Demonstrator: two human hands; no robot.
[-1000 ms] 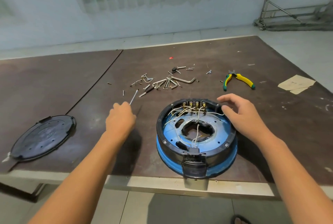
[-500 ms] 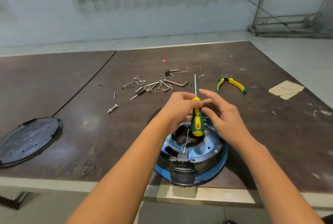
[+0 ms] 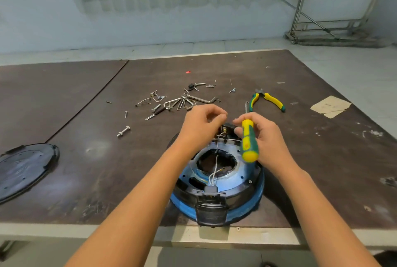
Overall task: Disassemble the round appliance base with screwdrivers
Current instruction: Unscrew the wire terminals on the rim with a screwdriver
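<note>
The round appliance base (image 3: 242, 183), blue and black with white wires inside, sits at the table's near edge. My right hand (image 3: 268, 138) grips a yellow-and-green screwdriver (image 3: 248, 142), its handle end toward me and its metal shaft pointing away over the far rim. My left hand (image 3: 202, 125) hovers over the base's far rim beside the terminal block (image 3: 226, 128), fingers curled and pinched close together; whether they hold anything small is hidden.
A removed black round cover (image 3: 23, 168) lies at the left table edge. Loose screws, hex keys and a bolt (image 3: 123, 131) are scattered behind the base. Green-and-yellow pliers (image 3: 268, 100) lie at back right, a paper scrap (image 3: 329, 106) farther right.
The screwdriver passed from my left hand into my right hand. My left hand let go and shifted left to the base's far rim. The view moved slightly.
</note>
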